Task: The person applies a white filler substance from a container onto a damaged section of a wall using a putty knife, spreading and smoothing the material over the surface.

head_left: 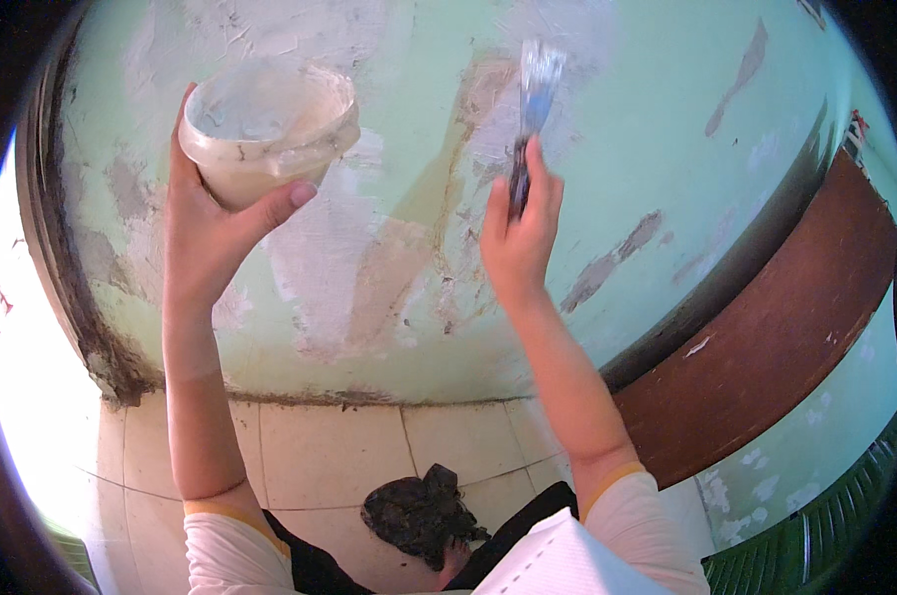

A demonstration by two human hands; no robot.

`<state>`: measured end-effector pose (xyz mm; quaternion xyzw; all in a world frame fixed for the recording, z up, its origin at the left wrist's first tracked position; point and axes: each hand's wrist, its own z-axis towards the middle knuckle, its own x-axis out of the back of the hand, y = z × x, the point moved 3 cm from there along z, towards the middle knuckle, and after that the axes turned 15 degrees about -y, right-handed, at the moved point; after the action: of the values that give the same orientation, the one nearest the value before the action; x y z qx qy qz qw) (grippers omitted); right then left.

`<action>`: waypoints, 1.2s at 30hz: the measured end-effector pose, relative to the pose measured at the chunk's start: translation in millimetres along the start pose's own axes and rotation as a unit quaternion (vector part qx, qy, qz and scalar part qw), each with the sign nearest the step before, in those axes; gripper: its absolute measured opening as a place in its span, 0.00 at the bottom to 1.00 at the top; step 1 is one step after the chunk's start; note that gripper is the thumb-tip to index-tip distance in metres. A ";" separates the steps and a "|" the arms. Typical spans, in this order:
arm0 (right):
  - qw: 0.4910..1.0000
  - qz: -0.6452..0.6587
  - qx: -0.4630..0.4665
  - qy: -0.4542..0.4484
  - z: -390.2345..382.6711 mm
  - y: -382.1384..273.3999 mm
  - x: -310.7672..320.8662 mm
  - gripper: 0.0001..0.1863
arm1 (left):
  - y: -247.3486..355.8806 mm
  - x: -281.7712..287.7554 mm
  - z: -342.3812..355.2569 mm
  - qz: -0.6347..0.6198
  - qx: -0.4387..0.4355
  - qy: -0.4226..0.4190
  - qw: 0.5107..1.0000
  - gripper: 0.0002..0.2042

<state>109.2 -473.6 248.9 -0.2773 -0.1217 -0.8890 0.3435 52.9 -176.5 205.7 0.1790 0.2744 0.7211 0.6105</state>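
Note:
My left hand point(211, 223) is wrapped round a translucent plastic tub point(270, 154), its thumb across the front below the rim. Whitish smears coat the tub's inside; how full it is I cannot tell. My right hand point(525, 233) grips the dark handle of a putty knife point(540, 94), which points upward. Its blade is pale and slightly blurred, and whether it touches the wall I cannot tell. Behind both hands stands a light green wall point(409, 129) with white and grey filler patches, stains and bare spots.
A dark crumpled plastic bag point(419, 516) lies on the tiled floor point(320, 446) beside my foot. On the right, a brown wooden board point(766, 327) leans along the wall. Green slatted plastic point(825, 526) shows at lower right. A worn frame edge point(57, 228) borders a bright opening at left.

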 end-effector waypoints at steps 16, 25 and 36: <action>0.997 0.039 0.000 -0.065 -83.7 -6.6 -39.1 0.31 | -0.4 9.3 -1.3 0.011 -0.015 0.003 1.000 0.58; 0.999 0.015 -0.037 -0.023 -13.6 17.9 -18.7 0.29 | 5.2 -2.6 -0.5 0.000 -0.019 -0.008 1.000 0.57; 0.994 0.071 -0.048 -0.067 -86.4 6.0 -29.4 0.30 | 6.6 2.4 -1.8 0.044 0.014 -0.011 0.999 0.56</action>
<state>95.9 -497.2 161.6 -0.3605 -0.0821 -0.8466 0.3827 46.2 -175.1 208.2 0.2077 0.2691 0.7415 0.5785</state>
